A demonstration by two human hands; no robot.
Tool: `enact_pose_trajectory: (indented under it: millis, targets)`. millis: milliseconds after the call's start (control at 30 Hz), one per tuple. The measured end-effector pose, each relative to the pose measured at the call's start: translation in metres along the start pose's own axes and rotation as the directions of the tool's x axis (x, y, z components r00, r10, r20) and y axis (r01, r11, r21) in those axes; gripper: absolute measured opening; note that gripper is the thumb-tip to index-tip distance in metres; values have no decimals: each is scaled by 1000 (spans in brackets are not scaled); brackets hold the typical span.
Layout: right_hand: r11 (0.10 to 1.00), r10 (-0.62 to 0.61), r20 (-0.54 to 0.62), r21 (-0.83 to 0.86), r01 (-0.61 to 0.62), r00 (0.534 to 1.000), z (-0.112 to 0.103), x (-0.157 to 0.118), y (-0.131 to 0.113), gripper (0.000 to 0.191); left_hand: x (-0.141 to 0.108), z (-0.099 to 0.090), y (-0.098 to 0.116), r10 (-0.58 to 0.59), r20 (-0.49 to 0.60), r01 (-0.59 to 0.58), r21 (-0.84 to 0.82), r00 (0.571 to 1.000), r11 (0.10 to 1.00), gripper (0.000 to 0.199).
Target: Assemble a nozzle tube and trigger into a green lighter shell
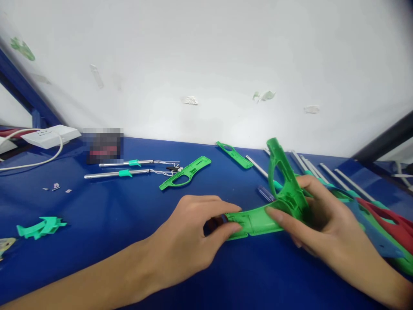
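Both hands hold green plastic lighter casing above the blue table. My left hand pinches its left end between thumb and fingers. My right hand grips the other end, its thumb on the inner face. There, a green section with a looped opening stands up at an angle; whether this is a separate shell I cannot tell. Behind the casing lies a clear bluish tube-like part, partly covered. A loose green casing half rests beyond my left hand, and another casing half lies near the wall.
Two metal tubes with turquoise triggers and white wires lie left of centre. A turquoise part is at far left. Several rods with coloured handles, including a red handle, crowd the right. A white box with a cable stands back left.
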State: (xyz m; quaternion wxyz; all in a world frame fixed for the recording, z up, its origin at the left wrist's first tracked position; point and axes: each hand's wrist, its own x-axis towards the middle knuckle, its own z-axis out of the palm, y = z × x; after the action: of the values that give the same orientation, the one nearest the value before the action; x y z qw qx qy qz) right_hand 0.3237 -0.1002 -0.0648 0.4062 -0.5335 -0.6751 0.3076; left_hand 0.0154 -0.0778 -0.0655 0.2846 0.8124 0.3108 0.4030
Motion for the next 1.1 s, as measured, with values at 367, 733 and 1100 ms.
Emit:
enact_pose_trajectory:
  millis: [367, 733, 1100]
  targets:
    - [998, 43, -7, 44, -43, 999, 1, -2, -3, 62, -5, 2, 1, 193, -54, -188, 81, 980, 979, 27]
    - [983, 162, -116, 102, -150, 980, 17, -13, -20, 75, -7, 2, 8, 192, -39, -185, 137, 981, 973, 32]
    - [991, 59, -41, 118, -54, 997, 10, -6, 7, 64, -8, 1, 10, 205, 30, -205, 288, 978, 935, 31]
